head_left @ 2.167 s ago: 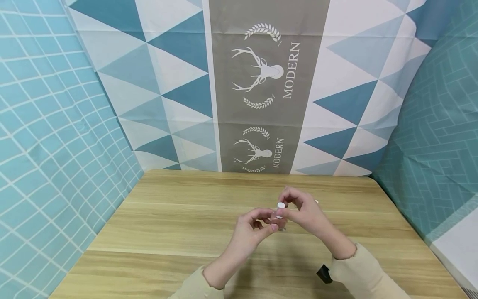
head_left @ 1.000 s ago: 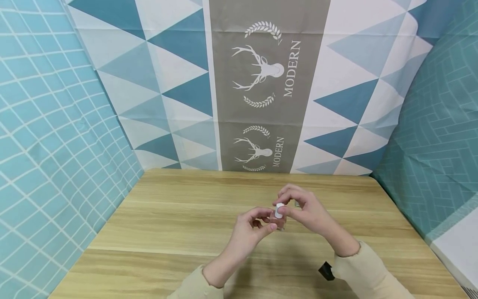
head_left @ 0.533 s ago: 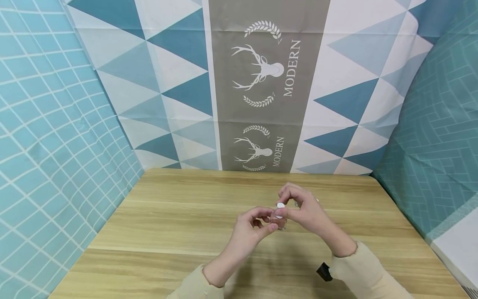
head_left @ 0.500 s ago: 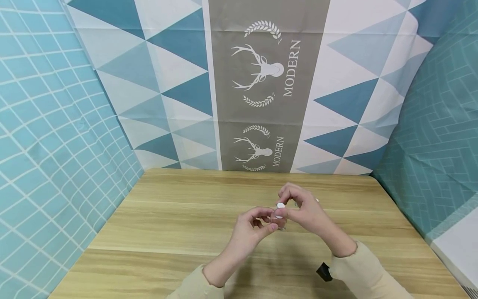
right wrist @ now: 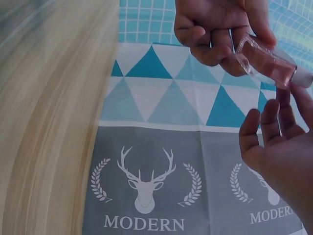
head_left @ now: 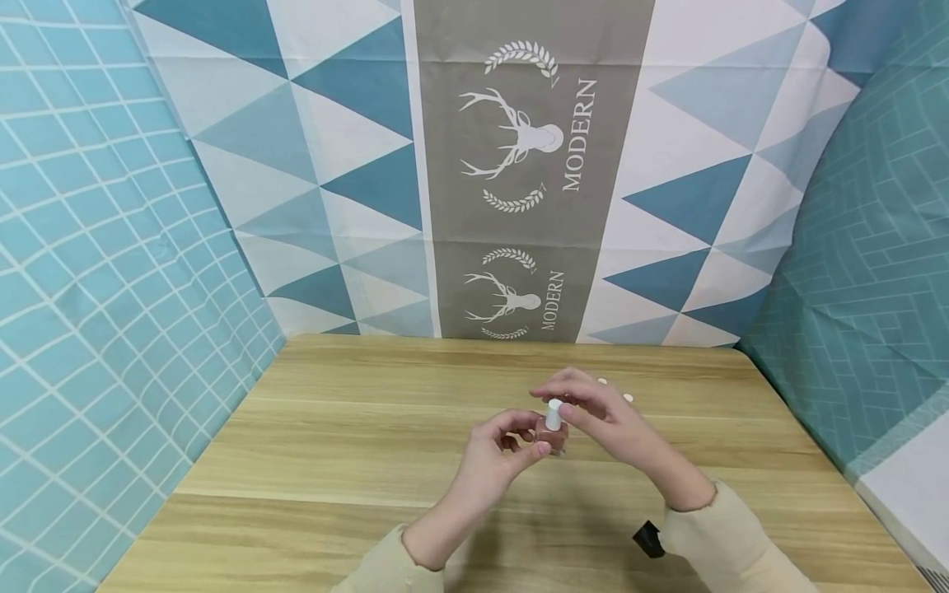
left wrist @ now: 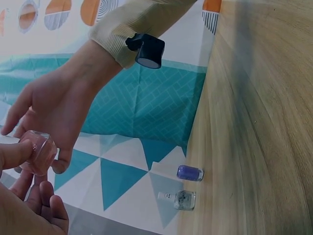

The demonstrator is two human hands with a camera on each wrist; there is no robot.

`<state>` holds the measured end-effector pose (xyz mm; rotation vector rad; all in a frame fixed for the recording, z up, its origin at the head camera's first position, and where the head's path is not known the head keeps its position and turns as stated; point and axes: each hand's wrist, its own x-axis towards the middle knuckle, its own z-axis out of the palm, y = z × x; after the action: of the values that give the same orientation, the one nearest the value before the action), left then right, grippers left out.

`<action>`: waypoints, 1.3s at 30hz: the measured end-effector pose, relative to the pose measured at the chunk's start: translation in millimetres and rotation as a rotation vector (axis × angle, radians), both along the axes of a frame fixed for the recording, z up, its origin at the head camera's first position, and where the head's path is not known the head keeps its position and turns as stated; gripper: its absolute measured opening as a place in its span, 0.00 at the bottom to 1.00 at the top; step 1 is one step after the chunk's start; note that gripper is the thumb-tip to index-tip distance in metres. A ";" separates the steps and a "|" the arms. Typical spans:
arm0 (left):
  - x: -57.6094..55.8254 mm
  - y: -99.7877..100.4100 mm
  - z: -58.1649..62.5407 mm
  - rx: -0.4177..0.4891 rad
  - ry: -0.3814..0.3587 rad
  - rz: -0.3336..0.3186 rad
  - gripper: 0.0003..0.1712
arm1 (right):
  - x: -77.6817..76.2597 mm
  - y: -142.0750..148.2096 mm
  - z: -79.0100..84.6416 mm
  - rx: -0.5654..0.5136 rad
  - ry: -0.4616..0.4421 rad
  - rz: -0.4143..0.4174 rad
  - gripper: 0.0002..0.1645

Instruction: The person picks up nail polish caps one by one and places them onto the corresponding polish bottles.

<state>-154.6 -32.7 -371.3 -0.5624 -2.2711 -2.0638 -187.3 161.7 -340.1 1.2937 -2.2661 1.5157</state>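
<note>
A small nail polish bottle (head_left: 550, 440) of pink polish, with a white cap (head_left: 554, 414), is held above the table. My left hand (head_left: 498, 458) grips its glass body between thumb and fingers. Over the cap is my right hand (head_left: 611, 422), its thumb tip at the cap's right side and its fingers stretched out behind the top. In the right wrist view the pink bottle (right wrist: 266, 63) lies slantwise between both hands, its cap (right wrist: 303, 77) pointing right. The left wrist view shows the bottle (left wrist: 39, 154) too, with its cap hidden.
Farther back on the wooden table (head_left: 356, 461) stand a purple nail polish bottle (left wrist: 190, 173) and a clear one (left wrist: 185, 199) side by side. Patterned cloths hang behind and at both sides. A black wrist camera (head_left: 648, 539) sits on the right sleeve.
My right hand has shifted from pinching the cap to spread fingers over it, uncovering the cap and two white spots on the table behind. My left hand and the bottle stay put.
</note>
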 end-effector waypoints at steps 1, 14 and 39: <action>0.0 0.0 -0.1 -0.001 0.001 0.002 0.14 | 0.4 1.0 0.4 0.008 -0.002 0.011 0.17; 0.3 0.1 -1.3 0.004 -0.003 -0.003 0.15 | 0.6 3.8 3.1 0.023 0.098 0.000 0.15; 0.6 6.9 -2.2 -0.030 0.053 0.130 0.15 | 8.4 -5.7 -0.3 -0.052 0.112 -0.273 0.11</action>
<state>-154.0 -25.8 -373.5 -0.4517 -2.2481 -1.9363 -178.9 156.0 -340.4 0.9809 -2.2094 1.3625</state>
